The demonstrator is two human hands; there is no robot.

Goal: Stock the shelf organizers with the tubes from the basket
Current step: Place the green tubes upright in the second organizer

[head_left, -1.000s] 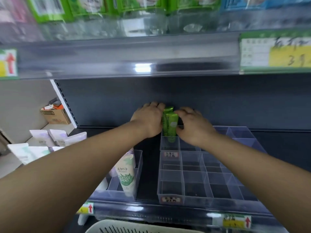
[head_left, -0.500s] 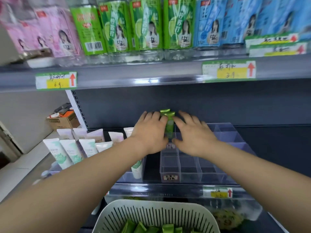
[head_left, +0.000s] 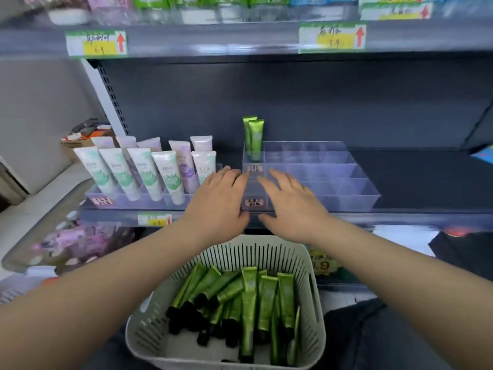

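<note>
- left hand point(head_left: 221, 204), right hand point(head_left: 290, 206): fingers flat, nothing held, at front of clear plastic compartment organizer point(head_left: 346, 182)
- two upright green tubes point(head_left: 253, 136) in its back-left cell
- more green black-capped tubes point(head_left: 250, 297) in grey slotted basket point(head_left: 314, 284) below
</note>
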